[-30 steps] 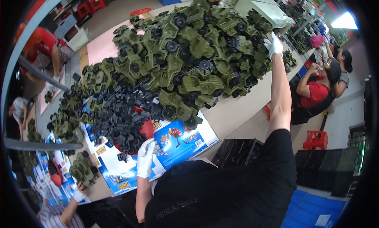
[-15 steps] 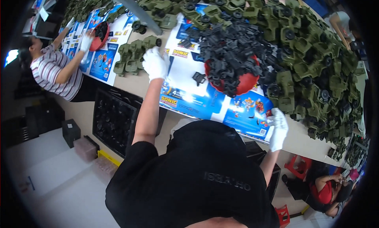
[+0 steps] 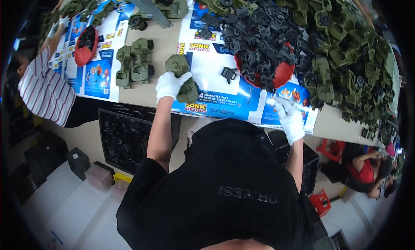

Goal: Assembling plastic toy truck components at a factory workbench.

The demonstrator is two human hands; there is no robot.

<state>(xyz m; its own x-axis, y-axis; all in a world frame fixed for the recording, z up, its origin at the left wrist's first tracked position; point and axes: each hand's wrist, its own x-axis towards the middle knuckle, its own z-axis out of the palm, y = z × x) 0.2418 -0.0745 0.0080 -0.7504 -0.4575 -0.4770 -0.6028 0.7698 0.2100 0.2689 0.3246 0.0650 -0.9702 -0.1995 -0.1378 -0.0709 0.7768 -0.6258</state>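
My left hand (image 3: pixel 167 85), in a white glove, is closed around the middle of an olive-green toy vehicle body (image 3: pixel 188 91) over the printed sheet. My right hand (image 3: pixel 289 118), also gloved, is open over the sheet with its fingers stretched forward, just below a red bowl (image 3: pixel 283 75). Black plastic parts (image 3: pixel 263 38) heap up in and behind that bowl. One loose black part (image 3: pixel 228 75) lies left of the bowl, between my hands. Several green toy vehicles (image 3: pixel 140 57) stand grouped to the left of my left hand.
A large pile of green vehicle bodies (image 3: pixel 350 55) covers the table's right side. A grey metal post (image 3: pixel 149 8) rises at the back. At left, a person in a striped shirt (image 3: pixel 45 88) works beside another red bowl (image 3: pixel 86 46). A black crate of parts (image 3: pixel 125 135) stands below the table edge.
My left hand has moved right and nearer, and now holds a green toy vehicle body. My right hand has moved left and up toward the red bowl. The view has shifted slightly.
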